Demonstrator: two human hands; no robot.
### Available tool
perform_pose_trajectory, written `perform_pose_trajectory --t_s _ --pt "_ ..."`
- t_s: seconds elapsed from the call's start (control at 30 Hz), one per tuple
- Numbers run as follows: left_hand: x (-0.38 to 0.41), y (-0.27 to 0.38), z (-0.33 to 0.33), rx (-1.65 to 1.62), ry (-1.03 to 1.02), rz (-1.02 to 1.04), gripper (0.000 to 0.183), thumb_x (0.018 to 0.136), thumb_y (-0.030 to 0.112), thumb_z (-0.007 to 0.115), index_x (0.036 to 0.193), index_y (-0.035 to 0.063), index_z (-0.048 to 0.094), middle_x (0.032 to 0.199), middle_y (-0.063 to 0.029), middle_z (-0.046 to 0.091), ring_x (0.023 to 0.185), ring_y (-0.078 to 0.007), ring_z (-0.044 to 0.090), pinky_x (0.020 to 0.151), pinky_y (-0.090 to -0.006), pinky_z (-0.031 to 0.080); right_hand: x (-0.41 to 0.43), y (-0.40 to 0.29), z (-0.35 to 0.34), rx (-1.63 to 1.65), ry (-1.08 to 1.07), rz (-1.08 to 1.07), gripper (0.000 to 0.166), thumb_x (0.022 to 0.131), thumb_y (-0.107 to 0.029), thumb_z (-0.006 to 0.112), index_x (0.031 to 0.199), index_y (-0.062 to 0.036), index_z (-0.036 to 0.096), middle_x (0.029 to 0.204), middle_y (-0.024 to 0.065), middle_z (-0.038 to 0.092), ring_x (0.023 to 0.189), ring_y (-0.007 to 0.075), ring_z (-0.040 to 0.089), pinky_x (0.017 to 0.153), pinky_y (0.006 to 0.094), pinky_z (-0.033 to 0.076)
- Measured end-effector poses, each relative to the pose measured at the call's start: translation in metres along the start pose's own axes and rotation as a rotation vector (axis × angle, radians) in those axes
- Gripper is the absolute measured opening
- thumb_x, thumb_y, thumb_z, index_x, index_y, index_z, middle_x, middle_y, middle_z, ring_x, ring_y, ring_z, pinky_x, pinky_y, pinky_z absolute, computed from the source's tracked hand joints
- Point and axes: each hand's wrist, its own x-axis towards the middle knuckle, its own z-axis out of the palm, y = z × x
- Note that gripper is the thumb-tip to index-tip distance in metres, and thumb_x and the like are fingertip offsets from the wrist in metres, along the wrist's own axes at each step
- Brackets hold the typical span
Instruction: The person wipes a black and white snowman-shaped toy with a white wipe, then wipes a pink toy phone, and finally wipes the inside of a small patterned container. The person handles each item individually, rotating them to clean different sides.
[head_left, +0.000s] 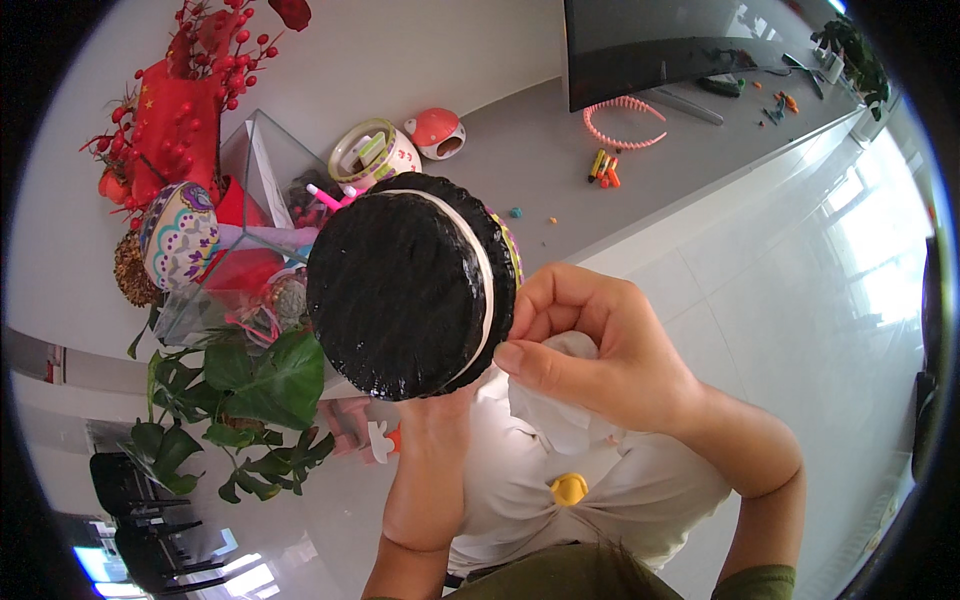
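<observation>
A thick, glossy black round object (397, 296) with a cream-white band along its edge is held up in front of me, its flat face towards me. A strip of colourful patterned surface shows behind its right side. My left hand (439, 405) reaches up behind it from below; the wrist shows, while the fingers are hidden by the object. At the lower right edge of the object, my right hand (607, 337) has thumb and fingertips close together, touching or nearly touching the rim. A crumpled white tissue or thin cloth (555, 409) is tucked in my right hand and hangs below it.
A grey tabletop (517, 165) carries a monitor (675, 45), a pink headband (622, 124), crayon-like sticks (604, 169), a mushroom-shaped ornament (435, 133) and a patterned pot (375, 154). At left are a glass container (259, 172), red berry decorations (180, 97) and a leafy plant (262, 382).
</observation>
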Motion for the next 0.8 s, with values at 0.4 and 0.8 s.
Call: perform_pose_trajectory --t_s 0.4,0.8 --pt "0.0 -0.004 0.001 -0.147 -0.08 -0.03 0.05 0.094 0.04 0.059 0.128 0.0045 0.059 0.127 -0.0166 0.062 0.114 -0.032 0.062 0.101 -0.0453 0.052 -0.001 -0.003 -0.001 0.03 -0.012 0.004 0.013 0.089 -0.004 0.067 0.095 0.0019 0.057 0.088 0.0018 0.062 0.086 0.0061 0.059 0.078 0.0228 0.049" --pt "0.001 -0.001 -0.017 -0.027 0.091 -0.077 0.051 0.094 0.041 0.058 0.131 0.0056 0.057 0.13 -0.0154 0.061 0.117 -0.0321 0.061 0.103 -0.0463 0.051 -0.001 -0.003 -0.003 0.024 -0.029 -0.008 0.012 0.088 -0.004 0.067 0.094 0.0018 0.058 0.087 0.0016 0.061 0.084 0.0059 0.058 0.076 0.0223 0.049"
